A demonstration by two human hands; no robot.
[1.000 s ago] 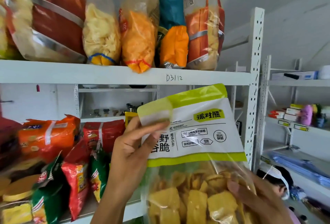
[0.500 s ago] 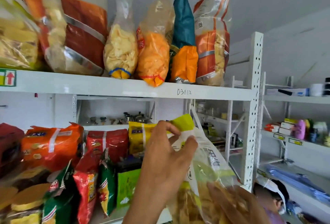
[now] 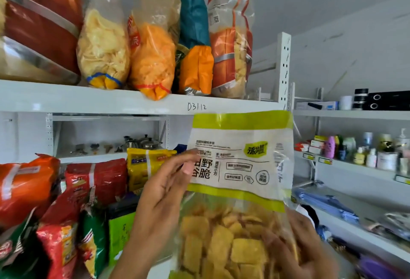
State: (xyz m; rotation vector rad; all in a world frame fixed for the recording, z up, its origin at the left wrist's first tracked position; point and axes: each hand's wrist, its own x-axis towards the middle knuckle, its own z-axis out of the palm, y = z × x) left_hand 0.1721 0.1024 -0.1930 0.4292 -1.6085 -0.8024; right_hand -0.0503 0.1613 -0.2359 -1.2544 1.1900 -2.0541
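Yellow-green snack bag (image 3: 240, 167), edge-on half a second ago, now turned flat, label readable. Pinched at its left edge by left hand (image 3: 165, 192), gripped low by right hand (image 3: 308, 247) curled round the clear bottom. Held up before the shelf (image 3: 111, 101); probably a label check ahead of shelving.

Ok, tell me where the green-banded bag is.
Head view, right of centre: the bag is held between left hand and right hand, just under the D3112 shelf.
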